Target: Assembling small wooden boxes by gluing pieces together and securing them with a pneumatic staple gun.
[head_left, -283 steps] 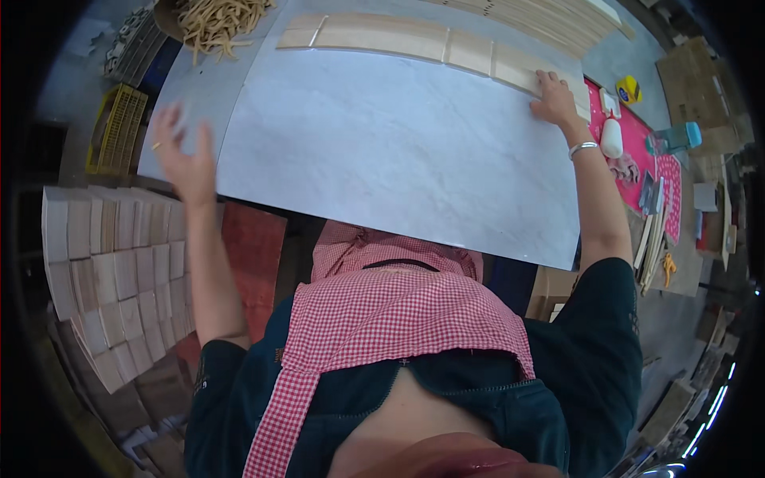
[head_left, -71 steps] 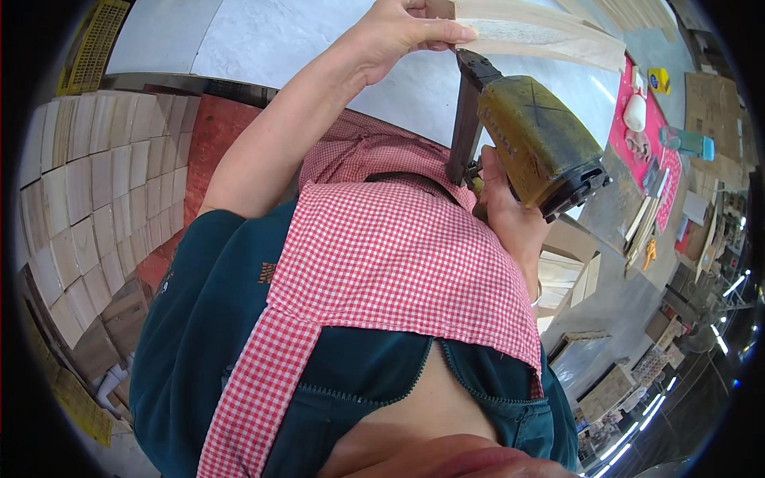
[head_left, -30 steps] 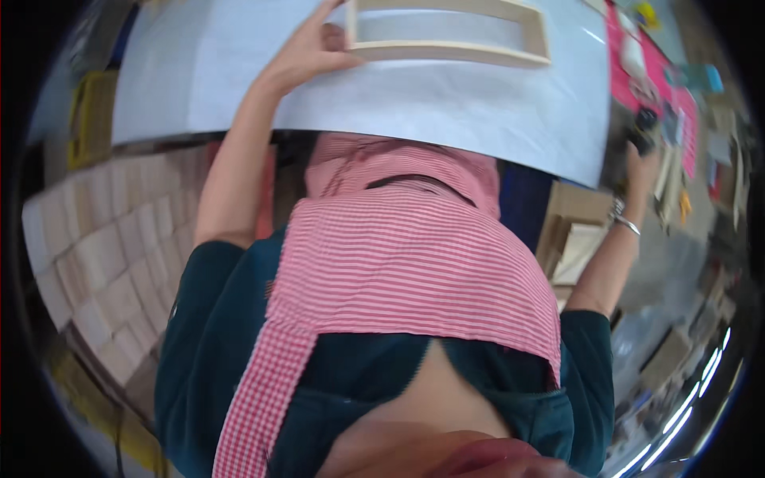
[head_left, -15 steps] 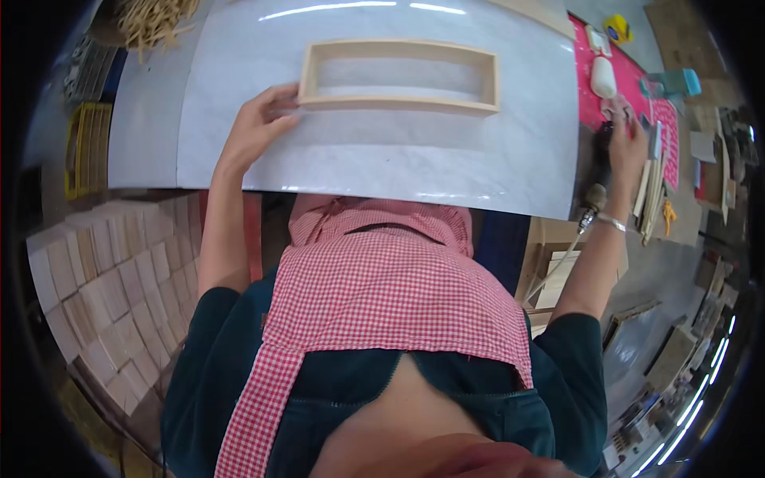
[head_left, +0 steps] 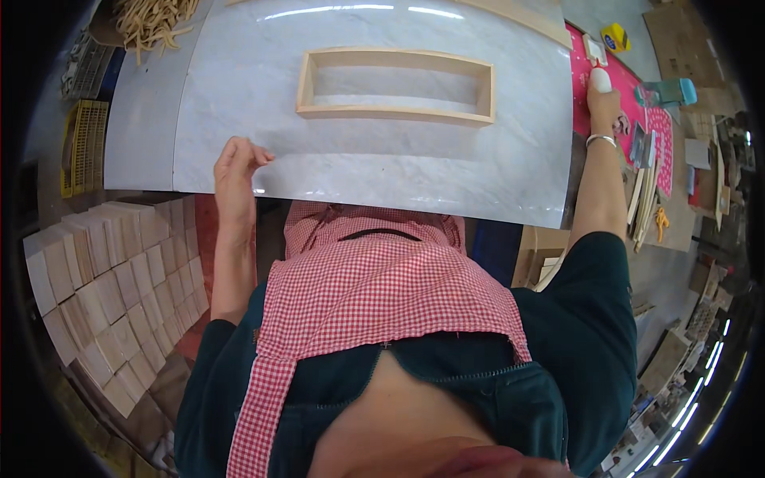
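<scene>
A shallow rectangular frame of pale wood [head_left: 396,113] lies on the white marbled tabletop [head_left: 358,171], its bottom open to the table surface. My left hand [head_left: 237,171] hovers by the front left of the table, fingers curled together, apart from the frame; I see nothing in it. On the right, my arm reaches out over a pink mat [head_left: 580,99]. There my right hand [head_left: 603,110] is closed around a white squeeze bottle [head_left: 600,80] with a red tip. Its lower part is hidden in my grip.
Beyond the bottle are a yellow tape measure [head_left: 614,37] and a teal-lidded container [head_left: 677,92]. Wooden strips [head_left: 642,195] and orange clippers [head_left: 661,224] lie further down the right side. Stacked wood blocks [head_left: 111,279] stand at left, below a yellow crate [head_left: 84,148]. Thin wood curls [head_left: 155,20] fill the far left corner.
My left hand has let go of the frame's left end and drawn back toward me, its fingers curling. My right hand has left a dark tool and moved up to grip the white bottle.
</scene>
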Available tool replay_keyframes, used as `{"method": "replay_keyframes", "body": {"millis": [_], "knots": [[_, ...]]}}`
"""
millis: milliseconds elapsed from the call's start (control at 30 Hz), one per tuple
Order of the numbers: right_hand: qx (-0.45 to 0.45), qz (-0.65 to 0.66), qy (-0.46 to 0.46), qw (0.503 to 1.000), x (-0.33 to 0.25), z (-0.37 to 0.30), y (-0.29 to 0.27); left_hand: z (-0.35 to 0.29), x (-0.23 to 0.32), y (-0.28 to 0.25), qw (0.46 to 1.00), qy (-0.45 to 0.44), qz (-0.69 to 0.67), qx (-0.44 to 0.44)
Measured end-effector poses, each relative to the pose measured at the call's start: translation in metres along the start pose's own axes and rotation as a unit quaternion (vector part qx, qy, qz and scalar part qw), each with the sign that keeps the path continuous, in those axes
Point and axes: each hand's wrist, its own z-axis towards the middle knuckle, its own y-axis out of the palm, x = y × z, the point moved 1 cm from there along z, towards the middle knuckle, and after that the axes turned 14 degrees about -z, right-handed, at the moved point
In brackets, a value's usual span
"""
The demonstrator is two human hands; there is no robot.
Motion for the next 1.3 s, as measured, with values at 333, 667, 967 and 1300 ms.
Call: {"method": "replay_keyframes", "body": {"millis": [333,667,967,1300], "knots": [[0.056,0.609,0.020,0.791,-0.071,-0.160,-0.136,-0.013,-0.032,0.115,0.878,0.279,0.301,-0.248],[-0.195,0.572,-0.204,0.770,-0.171,-0.331,-0.173,-0.027,-0.072,0.117,0.756,0.395,0.487,-0.187],[-0.200,0.559,-0.257,0.762,-0.213,-0.346,-0.172,-0.026,-0.082,0.103,0.774,0.381,0.471,-0.185],[-0.173,0.521,-0.261,0.794,-0.226,-0.343,-0.169,-0.026,-0.077,0.102,0.780,0.387,0.454,-0.191]]}}
